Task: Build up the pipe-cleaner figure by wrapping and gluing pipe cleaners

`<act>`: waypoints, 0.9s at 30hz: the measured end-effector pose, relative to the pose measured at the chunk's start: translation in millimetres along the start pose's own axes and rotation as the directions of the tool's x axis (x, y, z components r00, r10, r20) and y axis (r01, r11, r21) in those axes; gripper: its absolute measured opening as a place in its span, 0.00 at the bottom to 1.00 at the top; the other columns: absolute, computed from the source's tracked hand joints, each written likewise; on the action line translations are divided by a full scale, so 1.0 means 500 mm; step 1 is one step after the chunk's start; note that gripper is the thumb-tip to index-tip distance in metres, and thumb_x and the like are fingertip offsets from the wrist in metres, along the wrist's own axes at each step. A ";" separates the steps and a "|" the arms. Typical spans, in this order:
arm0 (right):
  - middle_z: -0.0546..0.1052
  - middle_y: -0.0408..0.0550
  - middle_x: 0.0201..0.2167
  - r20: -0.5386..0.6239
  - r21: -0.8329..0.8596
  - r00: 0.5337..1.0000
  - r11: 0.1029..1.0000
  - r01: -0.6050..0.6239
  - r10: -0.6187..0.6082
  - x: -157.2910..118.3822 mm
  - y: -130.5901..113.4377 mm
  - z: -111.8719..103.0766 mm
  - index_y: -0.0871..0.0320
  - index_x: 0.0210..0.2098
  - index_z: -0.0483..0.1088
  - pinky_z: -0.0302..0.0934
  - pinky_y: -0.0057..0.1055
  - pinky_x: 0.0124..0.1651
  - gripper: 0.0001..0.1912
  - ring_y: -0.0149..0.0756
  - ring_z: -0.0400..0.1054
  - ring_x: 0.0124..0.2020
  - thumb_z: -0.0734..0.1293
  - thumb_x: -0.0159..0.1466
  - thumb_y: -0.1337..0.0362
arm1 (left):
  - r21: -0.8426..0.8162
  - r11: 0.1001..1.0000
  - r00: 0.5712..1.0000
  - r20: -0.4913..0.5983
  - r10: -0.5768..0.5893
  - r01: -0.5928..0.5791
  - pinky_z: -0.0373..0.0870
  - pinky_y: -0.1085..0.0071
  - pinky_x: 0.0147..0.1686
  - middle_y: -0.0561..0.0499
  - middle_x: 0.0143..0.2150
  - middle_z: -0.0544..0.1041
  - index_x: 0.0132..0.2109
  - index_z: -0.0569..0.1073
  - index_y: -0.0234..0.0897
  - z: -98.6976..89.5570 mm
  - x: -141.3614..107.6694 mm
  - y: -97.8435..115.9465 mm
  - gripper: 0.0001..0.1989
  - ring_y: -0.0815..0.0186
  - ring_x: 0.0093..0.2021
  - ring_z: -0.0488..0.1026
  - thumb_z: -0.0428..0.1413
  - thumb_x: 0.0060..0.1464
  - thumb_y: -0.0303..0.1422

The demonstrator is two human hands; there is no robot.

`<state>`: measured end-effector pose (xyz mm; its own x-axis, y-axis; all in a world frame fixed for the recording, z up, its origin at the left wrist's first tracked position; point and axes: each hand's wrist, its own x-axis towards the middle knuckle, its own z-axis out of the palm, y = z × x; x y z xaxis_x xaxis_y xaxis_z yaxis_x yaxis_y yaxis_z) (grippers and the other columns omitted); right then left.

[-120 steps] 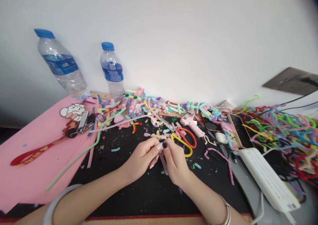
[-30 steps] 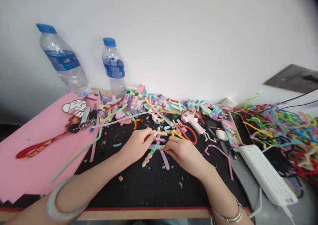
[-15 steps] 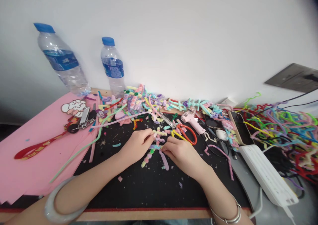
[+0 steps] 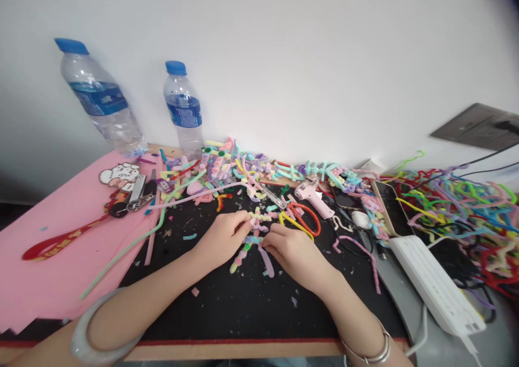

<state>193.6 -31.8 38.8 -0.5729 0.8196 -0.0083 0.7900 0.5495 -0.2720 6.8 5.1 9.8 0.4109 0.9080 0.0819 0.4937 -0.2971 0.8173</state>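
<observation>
A small figure of twisted pastel pipe cleaners (image 4: 256, 239) lies on the black mat between my hands. Its multicoloured strip and a plain lilac strip point toward the mat's front. My left hand (image 4: 227, 236) pinches its upper left part, fingertips pressed together. From the right, my right hand (image 4: 294, 251) pinches the figure's lower right side near the top of the lilac strip. The fingertips partly cover the pieces they hold. Scissors with red and yellow handles (image 4: 308, 219) lie just behind my right hand.
Pink sheets (image 4: 77, 210) lie at left with a red strap. Two bottles (image 4: 184, 110) stand by the wall. Behind the hands are piled pipe cleaners (image 4: 221, 167) and a pink glue gun (image 4: 315, 198). A phone (image 4: 393, 207) and white power strip (image 4: 438, 286) are at right.
My right hand has shifted very slightly to the left along the figure, and the lilac strip's end has moved a little left. My left hand keeps its pinch.
</observation>
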 end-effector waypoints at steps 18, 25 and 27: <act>0.72 0.46 0.32 -0.114 0.114 0.993 0.993 0.002 0.011 -0.006 0.009 -0.020 0.58 0.35 0.72 0.60 0.24 0.37 0.09 0.31 0.68 0.34 0.61 0.66 0.71 | 0.012 1.000 1.000 0.002 0.001 -0.001 0.51 0.75 0.24 0.59 0.20 0.54 0.24 0.53 0.37 -0.002 -0.004 0.000 0.16 0.72 0.22 0.55 0.45 0.61 0.33; 0.72 0.44 0.31 -0.066 0.097 0.998 0.995 0.026 -0.020 -0.003 0.008 -0.003 0.57 0.36 0.73 0.58 0.24 0.34 0.09 0.31 0.68 0.33 0.61 0.66 0.70 | 0.015 1.000 1.000 0.000 -0.005 0.005 0.51 0.75 0.24 0.59 0.20 0.55 0.24 0.53 0.37 -0.001 -0.004 0.003 0.16 0.72 0.22 0.55 0.45 0.60 0.34; 0.71 0.44 0.31 -0.053 0.076 0.998 0.997 0.024 -0.020 -0.002 0.007 0.001 0.57 0.36 0.73 0.58 0.24 0.34 0.09 0.31 0.68 0.33 0.60 0.67 0.70 | 0.015 1.000 1.000 0.003 -0.003 0.003 0.51 0.75 0.24 0.59 0.20 0.54 0.24 0.53 0.37 -0.001 -0.004 0.003 0.16 0.72 0.22 0.55 0.45 0.60 0.33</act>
<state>196.6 -30.9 37.3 -0.5759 0.8161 0.0480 0.7574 0.5547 -0.3444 6.3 2.8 11.0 0.4118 0.9080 0.0771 0.5064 -0.2984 0.8091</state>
